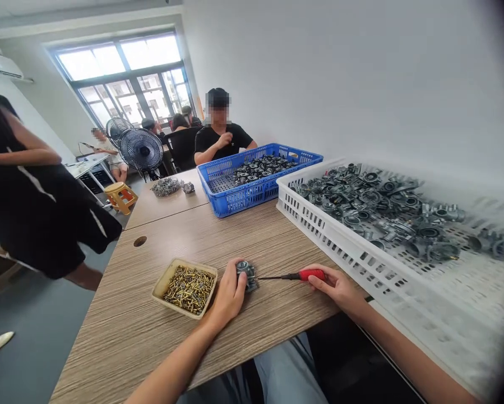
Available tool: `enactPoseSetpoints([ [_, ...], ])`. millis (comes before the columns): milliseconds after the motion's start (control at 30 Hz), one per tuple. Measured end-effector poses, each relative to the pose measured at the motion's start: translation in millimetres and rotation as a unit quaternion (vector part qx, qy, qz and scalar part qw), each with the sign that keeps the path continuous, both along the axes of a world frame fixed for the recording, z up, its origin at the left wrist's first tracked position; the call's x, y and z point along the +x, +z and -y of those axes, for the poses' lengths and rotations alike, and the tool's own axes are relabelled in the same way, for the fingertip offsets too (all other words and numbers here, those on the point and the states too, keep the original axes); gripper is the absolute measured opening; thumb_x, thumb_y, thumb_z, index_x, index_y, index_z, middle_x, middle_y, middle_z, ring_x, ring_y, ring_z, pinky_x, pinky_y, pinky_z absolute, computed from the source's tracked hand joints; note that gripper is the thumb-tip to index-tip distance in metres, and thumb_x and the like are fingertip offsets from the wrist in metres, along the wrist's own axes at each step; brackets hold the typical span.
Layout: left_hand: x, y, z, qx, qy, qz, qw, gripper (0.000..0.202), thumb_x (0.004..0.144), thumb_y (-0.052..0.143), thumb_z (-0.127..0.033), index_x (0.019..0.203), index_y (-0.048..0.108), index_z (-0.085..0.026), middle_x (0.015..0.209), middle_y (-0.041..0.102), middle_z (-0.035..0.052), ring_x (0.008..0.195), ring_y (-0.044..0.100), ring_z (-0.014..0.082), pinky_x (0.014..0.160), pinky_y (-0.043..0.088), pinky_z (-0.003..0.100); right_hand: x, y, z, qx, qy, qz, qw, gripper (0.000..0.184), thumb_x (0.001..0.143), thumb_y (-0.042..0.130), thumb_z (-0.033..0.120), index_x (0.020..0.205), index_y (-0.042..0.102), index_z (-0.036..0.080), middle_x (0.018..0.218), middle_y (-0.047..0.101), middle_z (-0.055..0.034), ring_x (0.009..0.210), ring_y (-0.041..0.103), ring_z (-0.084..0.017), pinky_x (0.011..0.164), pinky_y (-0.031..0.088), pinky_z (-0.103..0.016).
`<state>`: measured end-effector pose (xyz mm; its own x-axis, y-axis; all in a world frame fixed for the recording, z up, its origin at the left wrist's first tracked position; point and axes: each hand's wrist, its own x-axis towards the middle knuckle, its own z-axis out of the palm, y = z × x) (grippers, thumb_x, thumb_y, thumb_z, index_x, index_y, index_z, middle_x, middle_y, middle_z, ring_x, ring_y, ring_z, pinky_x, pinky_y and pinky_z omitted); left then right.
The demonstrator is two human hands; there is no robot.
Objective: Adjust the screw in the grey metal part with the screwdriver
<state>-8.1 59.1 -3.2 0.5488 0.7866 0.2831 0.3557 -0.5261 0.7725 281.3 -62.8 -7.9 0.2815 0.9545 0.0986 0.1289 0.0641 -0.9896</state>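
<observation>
My left hand (230,292) is closed around a grey cast-metal part (247,275) on the wooden table (184,224); the part has a round opening on top and looks like a carburetor body. In my right hand (336,286) is a screwdriver (310,275) with a red and black handle. Its thin shaft points left, and the tip reaches the right side of the metal part. Whether the tip sits in a screw is too small to tell. Just left of my left hand stands a cream plastic tub (159,294) full of small brass-coloured screw-like pieces (188,289).
A white perforated crate (319,230) of similar metal parts stands at the right. Behind it is a blue crate (243,199) with more parts. A pile of small metal pieces (166,187) lies farther back. One person sits opposite; another stands at left near the table's edge.
</observation>
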Motion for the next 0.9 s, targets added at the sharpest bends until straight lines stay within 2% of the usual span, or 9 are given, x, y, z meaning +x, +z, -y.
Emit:
enactPoseSetpoints([
  [133, -0.3, 1.7, -0.6, -0.002, 0.000, -0.008, 1.000, 0.038, 0.110, 0.032, -0.042, 0.139, 0.045, -0.023, 0.137, 0.060, 0.0121, 0.131, 0.057, 0.0235, 0.117, 0.043, 0.045, -0.3, -1.3, -1.8, 0.006, -0.009, -0.019, 1.000, 0.035, 0.082, 0.082, 0.054, 0.097, 0.082, 0.022, 0.085, 0.076, -0.0056, 0.068, 0.064, -0.020, 0.068, 0.055, -0.034],
  [300, -0.2, 3.6, -1.7, 0.006, 0.004, -0.016, 1.000, 0.037, 0.110, 0.032, -0.041, 0.138, 0.047, -0.022, 0.135, 0.061, 0.0123, 0.128, 0.058, 0.0235, 0.114, 0.045, 0.045, -1.9, -0.4, -2.6, 0.014, -0.013, -0.040, 0.999, 0.036, 0.081, 0.083, 0.053, 0.097, 0.082, 0.021, 0.075, 0.073, -0.0039, 0.066, 0.063, -0.019, 0.067, 0.054, -0.033],
  [567, -0.7, 4.0, -2.9, 0.017, 0.003, -0.022, 1.000, 0.037, 0.110, 0.032, -0.042, 0.138, 0.046, -0.022, 0.135, 0.061, 0.0122, 0.128, 0.059, 0.0229, 0.114, 0.045, 0.043, -6.1, 7.4, 0.5, 0.016, -0.026, -0.045, 0.999, 0.034, 0.083, 0.081, 0.053, 0.096, 0.082, 0.021, 0.082, 0.076, -0.0048, 0.066, 0.063, -0.018, 0.069, 0.054, -0.034],
  [767, 0.0, 4.2, -2.7, 0.022, 0.005, -0.023, 0.999, 0.038, 0.110, 0.032, -0.042, 0.138, 0.046, -0.021, 0.135, 0.061, 0.0121, 0.129, 0.058, 0.0228, 0.114, 0.045, 0.042, -4.4, 3.2, -0.2, 0.016, -0.013, -0.034, 0.999, 0.034, 0.085, 0.079, 0.052, 0.098, 0.082, 0.021, 0.088, 0.076, -0.0058, 0.067, 0.063, -0.018, 0.069, 0.055, -0.034],
  [900, 0.0, 3.0, -2.6, 0.013, 0.001, -0.013, 1.000, 0.038, 0.110, 0.033, -0.042, 0.139, 0.046, -0.021, 0.136, 0.060, 0.0121, 0.130, 0.057, 0.0225, 0.115, 0.044, 0.042, -3.0, 6.3, 1.4, 0.002, 0.003, -0.016, 1.000, 0.036, 0.087, 0.077, 0.054, 0.101, 0.080, 0.020, 0.087, 0.074, -0.0055, 0.071, 0.064, -0.019, 0.072, 0.056, -0.034],
])
